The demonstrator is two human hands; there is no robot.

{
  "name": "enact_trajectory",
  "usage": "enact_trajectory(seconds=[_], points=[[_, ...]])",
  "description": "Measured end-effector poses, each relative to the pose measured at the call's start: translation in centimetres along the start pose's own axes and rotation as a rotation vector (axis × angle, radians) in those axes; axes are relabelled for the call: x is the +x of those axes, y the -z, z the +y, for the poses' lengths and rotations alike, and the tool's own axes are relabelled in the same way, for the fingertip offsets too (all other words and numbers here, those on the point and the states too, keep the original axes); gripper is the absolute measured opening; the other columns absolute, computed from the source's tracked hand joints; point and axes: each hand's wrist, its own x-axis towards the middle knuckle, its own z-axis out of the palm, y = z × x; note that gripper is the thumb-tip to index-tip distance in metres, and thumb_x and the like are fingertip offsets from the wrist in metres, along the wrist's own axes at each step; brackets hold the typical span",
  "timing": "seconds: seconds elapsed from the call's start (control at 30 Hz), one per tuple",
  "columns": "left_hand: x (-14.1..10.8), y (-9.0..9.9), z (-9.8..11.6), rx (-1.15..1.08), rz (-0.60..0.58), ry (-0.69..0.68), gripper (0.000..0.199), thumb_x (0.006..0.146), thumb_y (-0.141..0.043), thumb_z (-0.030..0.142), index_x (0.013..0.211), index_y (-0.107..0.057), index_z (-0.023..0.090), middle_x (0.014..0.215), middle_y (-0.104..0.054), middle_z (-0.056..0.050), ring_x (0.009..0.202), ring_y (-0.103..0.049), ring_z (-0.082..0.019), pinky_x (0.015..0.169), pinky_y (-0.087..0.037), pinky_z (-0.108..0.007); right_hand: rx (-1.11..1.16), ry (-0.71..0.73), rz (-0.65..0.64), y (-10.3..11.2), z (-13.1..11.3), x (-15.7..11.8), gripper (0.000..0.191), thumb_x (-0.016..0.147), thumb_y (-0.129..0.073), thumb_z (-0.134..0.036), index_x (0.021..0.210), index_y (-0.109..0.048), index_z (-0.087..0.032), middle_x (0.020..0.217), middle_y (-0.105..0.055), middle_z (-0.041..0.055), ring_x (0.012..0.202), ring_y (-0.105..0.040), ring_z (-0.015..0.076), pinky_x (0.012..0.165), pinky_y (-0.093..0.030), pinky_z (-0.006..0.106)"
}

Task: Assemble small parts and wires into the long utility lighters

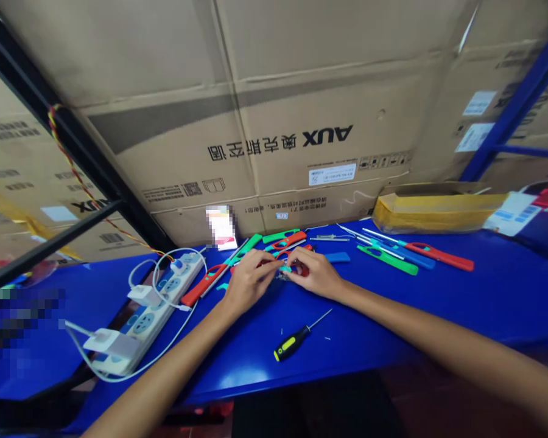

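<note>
My left hand (pixel 251 281) and my right hand (pixel 317 274) meet over the middle of the blue table, fingers pinched together. Between them is a small teal part (pixel 285 268), which both hands appear to hold; its details are too small to tell. Part of something red shows under my right fingers. Red, green and blue lighter-like pieces lie around, among them a red one (pixel 205 285) left of my left hand and a green one (pixel 390 261) to the right. A black and yellow screwdriver (pixel 292 344) lies nearer the front edge, with small screws (pixel 327 338) beside it.
A white power strip (pixel 167 298) with plugs and looping cables stands at the left. A lit phone (pixel 221 228) leans against the cardboard wall (pixel 164 146). At the back right sits an open box with yellow tape (pixel 438 213). Metal frame posts rise on both sides.
</note>
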Motion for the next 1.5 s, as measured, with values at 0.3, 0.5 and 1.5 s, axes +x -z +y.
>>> enact_trajectory(seconds=[0.3, 0.5, 1.5], points=[[0.3, -0.1, -0.2, -0.329, -0.097, 0.183, 0.026, 0.106, -0.063, 0.020, 0.125, -0.081, 0.022, 0.115, -0.081, -0.010, 0.108, -0.077, -0.023, 0.096, -0.062, -0.038, -0.051, -0.031, 0.017, 0.1, -0.3, 0.0, 0.006, 0.098, -0.070, -0.024, 0.098, -0.064, -0.023, 0.095, -0.072, 0.0022, 0.064, -0.060, 0.0135, 0.063, -0.049, 0.027], [0.1, -0.3, -0.9, -0.433, -0.113, 0.292, 0.024, 0.104, -0.069, 0.031, 0.122, -0.083, 0.021, 0.114, -0.082, -0.012, 0.108, -0.078, -0.025, 0.097, -0.063, -0.039, -0.073, -0.021, 0.018, 0.2, -0.1, 0.0, 0.008, 0.099, -0.072, -0.028, 0.100, -0.066, -0.022, 0.086, -0.069, 0.0004, 0.063, -0.059, 0.0140, 0.062, -0.046, 0.027], [0.0, 0.2, -1.1, -0.339, -0.114, 0.153, 0.024, 0.103, -0.072, 0.037, 0.114, -0.084, 0.021, 0.105, -0.084, -0.010, 0.095, -0.081, -0.022, 0.089, -0.066, -0.033, -0.012, 0.016, -0.116, 1.0, 0.2, 0.0, 0.005, 0.102, -0.069, -0.026, 0.105, -0.068, -0.022, 0.100, -0.074, 0.0045, 0.072, -0.064, 0.0156, 0.069, -0.053, 0.029]])
